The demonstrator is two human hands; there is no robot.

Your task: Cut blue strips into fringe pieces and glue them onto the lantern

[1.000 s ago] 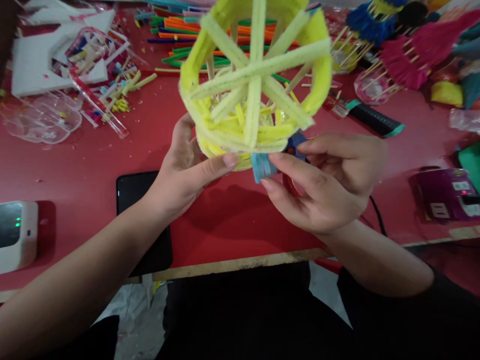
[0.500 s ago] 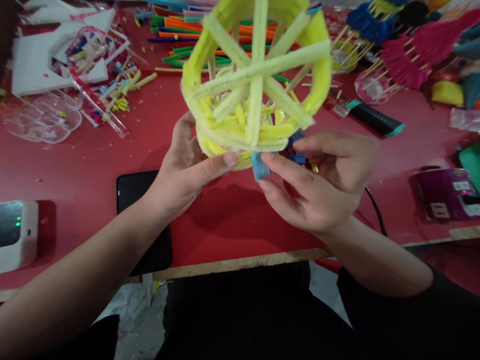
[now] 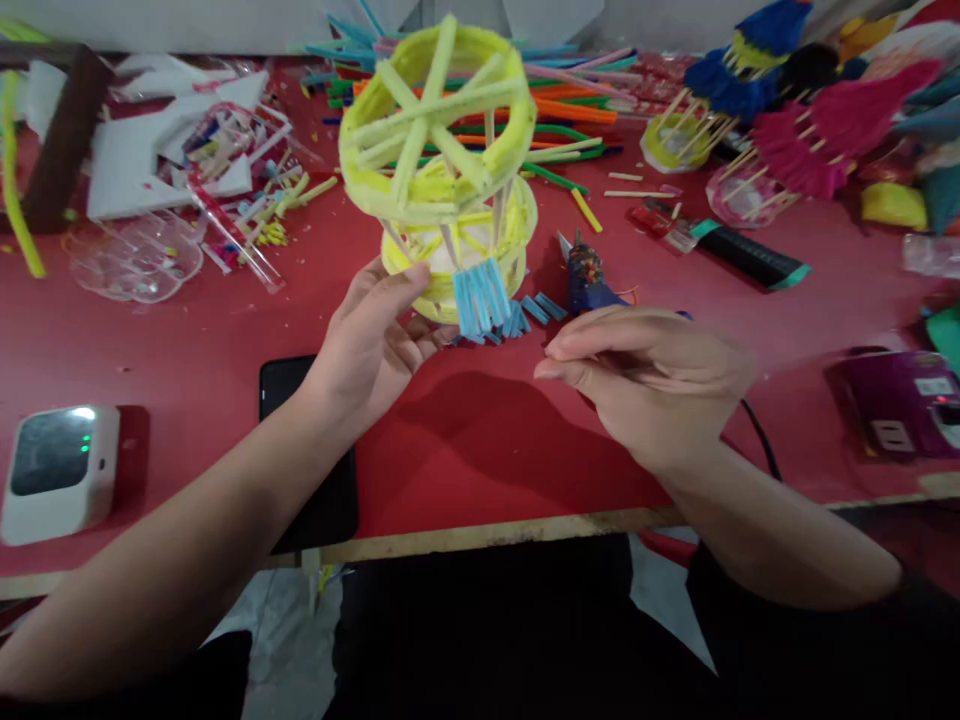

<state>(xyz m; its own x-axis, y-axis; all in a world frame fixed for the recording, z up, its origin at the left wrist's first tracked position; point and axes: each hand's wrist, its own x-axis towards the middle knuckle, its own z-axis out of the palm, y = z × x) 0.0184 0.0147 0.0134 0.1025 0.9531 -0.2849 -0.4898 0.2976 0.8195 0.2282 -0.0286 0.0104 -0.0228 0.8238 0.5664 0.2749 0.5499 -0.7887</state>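
My left hand [image 3: 375, 340] grips the lower ring of a round yellow pipe-cleaner frame [image 3: 439, 195], thumb in front and fingers underneath. Wooden sticks join its two rings, and crossed spokes span the top one. A row of short light-blue pipe-cleaner pieces [image 3: 481, 297] stands side by side on the front of the lower ring. To the right, apart from the frame, my right hand [image 3: 645, 385] is closed in a pinch; whatever is between the fingertips cannot be made out. Behind the frame lie loose blue pieces [image 3: 547, 307], beside a dark-blue glue gun [image 3: 589, 280].
Coloured pipe cleaners [image 3: 570, 105] lie along the back. White foam board [image 3: 127, 165] and scraps fill the back left. A phone [image 3: 322, 500] and a white device [image 3: 60, 470] sit at left. A utility knife [image 3: 750, 255], paper-skirted models [image 3: 806, 135] and a purple power box [image 3: 896, 405] stand right.
The frame has moved down, away from me and left, tipping so the row of blue pieces shows. My right hand has drawn back to the right, off the frame.
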